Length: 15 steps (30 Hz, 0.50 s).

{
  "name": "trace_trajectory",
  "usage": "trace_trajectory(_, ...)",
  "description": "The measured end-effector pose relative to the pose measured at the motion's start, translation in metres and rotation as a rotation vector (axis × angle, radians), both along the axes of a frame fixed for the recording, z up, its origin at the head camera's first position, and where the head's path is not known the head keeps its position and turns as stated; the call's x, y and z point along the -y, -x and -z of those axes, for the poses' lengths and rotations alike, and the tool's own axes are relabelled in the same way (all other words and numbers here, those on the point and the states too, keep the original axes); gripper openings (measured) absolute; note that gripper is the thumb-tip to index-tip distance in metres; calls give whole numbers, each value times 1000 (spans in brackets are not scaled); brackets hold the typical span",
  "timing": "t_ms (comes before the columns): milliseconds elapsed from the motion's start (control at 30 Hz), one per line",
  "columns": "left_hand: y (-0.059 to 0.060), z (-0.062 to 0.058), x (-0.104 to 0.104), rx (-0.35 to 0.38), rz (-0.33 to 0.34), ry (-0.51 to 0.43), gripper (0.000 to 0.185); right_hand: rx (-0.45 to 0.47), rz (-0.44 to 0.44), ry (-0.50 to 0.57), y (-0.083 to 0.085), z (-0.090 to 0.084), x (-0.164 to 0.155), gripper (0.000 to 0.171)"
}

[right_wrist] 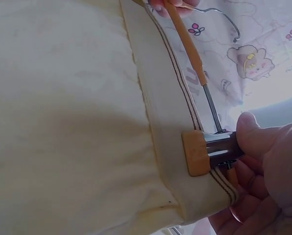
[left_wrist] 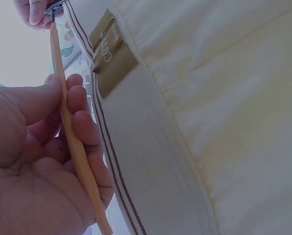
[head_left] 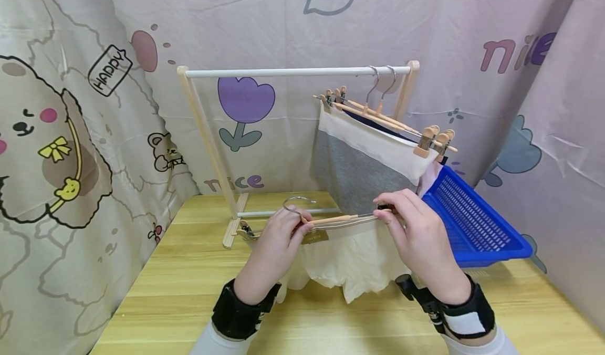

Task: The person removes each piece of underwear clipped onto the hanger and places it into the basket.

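Clipping step: cream cotton shorts (head_left: 350,258) hung from wooden clip hanger (head_left: 331,220) above table, front of rack. Left hand (head_left: 276,242) gripped the bar; right hand (head_left: 416,229) pinched the right-end clip (right_wrist: 200,152) onto waistband. Judged next: seat the clip, check left one.

Rail (head_left: 283,72) free leftward; hung hangers (head_left: 385,118) and blue basket (head_left: 472,223) crowd the right
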<state>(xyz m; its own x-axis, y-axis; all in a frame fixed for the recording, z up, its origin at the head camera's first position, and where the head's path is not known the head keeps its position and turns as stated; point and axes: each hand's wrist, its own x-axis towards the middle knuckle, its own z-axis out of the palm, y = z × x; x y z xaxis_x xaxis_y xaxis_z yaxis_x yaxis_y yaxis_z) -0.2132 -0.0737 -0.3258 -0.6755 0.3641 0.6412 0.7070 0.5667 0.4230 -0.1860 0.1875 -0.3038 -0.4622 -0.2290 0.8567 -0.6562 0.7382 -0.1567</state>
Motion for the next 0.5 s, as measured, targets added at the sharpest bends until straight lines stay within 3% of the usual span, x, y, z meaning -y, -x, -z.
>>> trace_trajectory(300, 0, 0, 0, -10, 4, -7, 10, -13, -12, 20, 0, 0, 2, 20)
trace_trajectory(500, 0, 0, 0, -16, 0, 4, 10, -9, -3, 16, -1, -1, 3, 18)
